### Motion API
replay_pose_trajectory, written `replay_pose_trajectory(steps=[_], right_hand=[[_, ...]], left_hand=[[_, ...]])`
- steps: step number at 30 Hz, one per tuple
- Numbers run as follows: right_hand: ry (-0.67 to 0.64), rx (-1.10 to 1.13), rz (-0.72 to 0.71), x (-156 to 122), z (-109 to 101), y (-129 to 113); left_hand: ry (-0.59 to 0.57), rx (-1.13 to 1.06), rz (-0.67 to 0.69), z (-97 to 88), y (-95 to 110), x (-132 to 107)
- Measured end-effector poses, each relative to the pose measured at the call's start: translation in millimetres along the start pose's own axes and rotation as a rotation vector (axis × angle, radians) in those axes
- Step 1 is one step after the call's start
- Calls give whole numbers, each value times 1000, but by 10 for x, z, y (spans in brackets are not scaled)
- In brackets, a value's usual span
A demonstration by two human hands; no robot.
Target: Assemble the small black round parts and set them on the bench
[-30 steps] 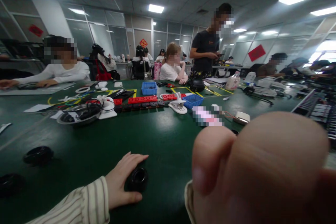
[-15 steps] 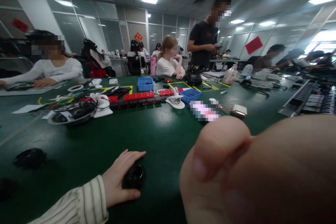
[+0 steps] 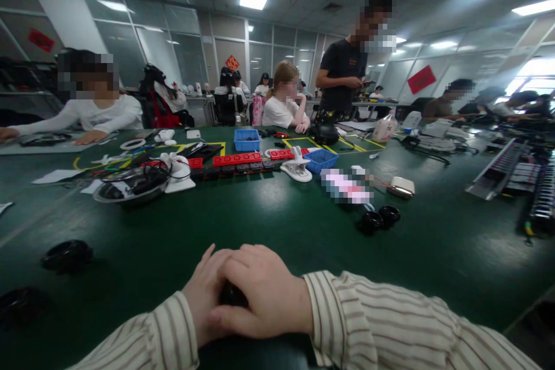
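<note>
My left hand and my right hand meet at the near side of the green table, both closed round a glossy black round part. Only a small dark patch of it shows between them. The right hand lies partly over the left fingers, its thumb toward me. Two similar black ring-like parts stand apart on the left: one ring-like part and a nearer black part. Two more small black round parts sit side by side ahead on the right.
Across the table run a red-topped strip, a metal bowl of dark items, a white clip, a blue bin and a phone. Metal racks stand at right. Several people sit or stand beyond.
My right hand has come down from close to the camera and now covers the black part together with my left hand. The left fingers were spread round it before. The view has shifted slightly.
</note>
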State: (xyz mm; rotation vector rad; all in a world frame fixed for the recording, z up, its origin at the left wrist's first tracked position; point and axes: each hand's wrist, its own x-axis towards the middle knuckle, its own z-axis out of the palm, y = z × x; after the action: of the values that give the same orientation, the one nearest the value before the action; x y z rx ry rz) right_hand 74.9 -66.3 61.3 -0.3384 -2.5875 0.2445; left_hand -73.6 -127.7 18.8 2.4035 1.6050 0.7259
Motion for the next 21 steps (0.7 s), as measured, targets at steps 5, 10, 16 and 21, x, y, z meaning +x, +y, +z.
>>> replay_pose_trajectory(steps=[5,10,16,21], right_hand=[[-7,-3,82,-157,123,61],[-56,63,136,-115,175,138],[-102,192,-167,-142,222,256],[69,232,-169,-173,254,282]], left_hand=[[-61,-44,-61,136,-237,165],[-120,-90,-71,90,-239,154],[-195,-152,-46,54,-252,202],[-134,-106,-26,115,-298,154]])
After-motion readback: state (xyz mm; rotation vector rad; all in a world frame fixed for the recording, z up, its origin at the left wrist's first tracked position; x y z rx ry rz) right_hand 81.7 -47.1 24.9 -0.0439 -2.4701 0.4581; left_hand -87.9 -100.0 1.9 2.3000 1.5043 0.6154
